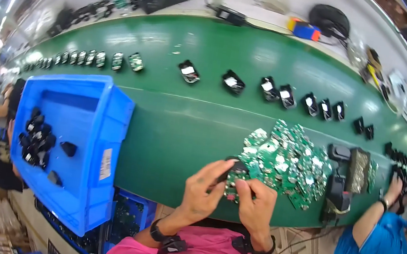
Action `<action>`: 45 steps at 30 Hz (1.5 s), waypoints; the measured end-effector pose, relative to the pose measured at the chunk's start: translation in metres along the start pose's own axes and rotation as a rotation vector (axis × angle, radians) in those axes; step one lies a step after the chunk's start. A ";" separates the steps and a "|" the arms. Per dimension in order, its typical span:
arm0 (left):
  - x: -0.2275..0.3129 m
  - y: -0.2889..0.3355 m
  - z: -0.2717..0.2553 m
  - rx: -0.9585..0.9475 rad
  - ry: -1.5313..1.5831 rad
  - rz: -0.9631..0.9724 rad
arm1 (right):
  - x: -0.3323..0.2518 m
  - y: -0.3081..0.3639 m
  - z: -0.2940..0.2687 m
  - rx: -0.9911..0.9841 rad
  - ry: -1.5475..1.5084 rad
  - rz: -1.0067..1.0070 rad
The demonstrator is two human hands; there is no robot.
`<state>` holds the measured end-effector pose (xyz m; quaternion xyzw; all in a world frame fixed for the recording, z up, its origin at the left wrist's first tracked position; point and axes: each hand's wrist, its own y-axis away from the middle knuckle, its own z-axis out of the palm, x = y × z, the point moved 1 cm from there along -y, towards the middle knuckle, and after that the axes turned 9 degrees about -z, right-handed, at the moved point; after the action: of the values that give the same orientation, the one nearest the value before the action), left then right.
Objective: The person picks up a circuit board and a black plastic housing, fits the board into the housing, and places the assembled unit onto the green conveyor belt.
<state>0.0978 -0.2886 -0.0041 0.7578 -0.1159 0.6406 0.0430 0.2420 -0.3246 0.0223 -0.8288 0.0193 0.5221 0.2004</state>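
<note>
Close in front of me, my left hand (202, 188) is closed around a black plastic casing (240, 167). A small green circuit board (231, 187) sits at the casing, between my two hands. My right hand (258, 201) pinches the board from the right, its thumb pressed on the board's face. How far the board is seated in the casing I cannot tell, since my fingers cover much of both. Just beyond and to the right, a loose pile of green circuit boards (287, 162) lies on the green table (175, 144).
A blue bin (97, 164) with several black casings (37, 137) stands at the left. Across the table runs a row of black casings (233, 82) and boards (135, 61). Black devices (337, 192) stand right of the pile. A person in blue (372, 239) works at the right.
</note>
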 end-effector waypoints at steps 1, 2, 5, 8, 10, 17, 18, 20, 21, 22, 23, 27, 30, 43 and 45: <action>0.000 0.000 -0.002 -0.077 0.082 -0.050 | 0.001 -0.003 -0.002 0.018 -0.009 0.024; -0.002 -0.001 -0.004 -0.146 0.178 -0.078 | 0.003 -0.004 -0.006 0.035 0.010 0.036; -0.003 -0.001 0.001 -0.229 0.343 -0.152 | 0.008 -0.003 -0.011 -0.044 0.001 0.015; 0.004 -0.001 0.006 -0.205 0.379 -0.254 | 0.011 0.000 -0.010 -0.049 -0.012 0.029; 0.006 -0.001 0.011 -0.182 0.355 -0.318 | 0.016 0.002 -0.011 -0.065 0.103 0.007; -0.007 -0.004 0.012 -0.162 0.334 -0.331 | 0.007 -0.001 0.001 -0.140 -0.096 0.118; -0.008 -0.006 0.009 -0.201 0.280 -0.349 | 0.009 -0.001 0.002 -0.139 -0.096 0.121; -0.005 -0.011 0.004 -0.246 0.217 -0.337 | 0.014 -0.001 0.003 -0.113 -0.060 -0.043; -0.003 -0.013 0.003 -0.288 0.156 -0.322 | 0.013 -0.001 0.002 -0.110 -0.056 -0.039; 0.001 -0.016 0.003 -0.288 0.156 -0.323 | 0.012 -0.001 0.002 -0.105 -0.066 0.003; 0.007 -0.018 0.003 -0.305 0.158 -0.310 | 0.012 -0.001 0.001 -0.100 -0.076 0.045; 0.008 -0.019 0.003 -0.285 0.175 -0.265 | 0.019 -0.003 0.007 -0.072 -0.028 -0.057; 0.012 -0.020 0.004 -0.261 0.178 -0.250 | 0.019 -0.004 0.010 -0.022 -0.001 -0.134; 0.017 -0.022 0.005 -0.197 0.102 -0.169 | 0.022 -0.006 0.016 0.042 -0.149 -0.074; 0.018 -0.016 0.004 -0.112 -0.012 0.010 | 0.023 -0.003 0.015 0.082 -0.133 -0.195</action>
<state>0.1086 -0.2760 0.0141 0.7574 -0.1555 0.6289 0.0817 0.2406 -0.3122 -0.0023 -0.7814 -0.0536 0.5528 0.2846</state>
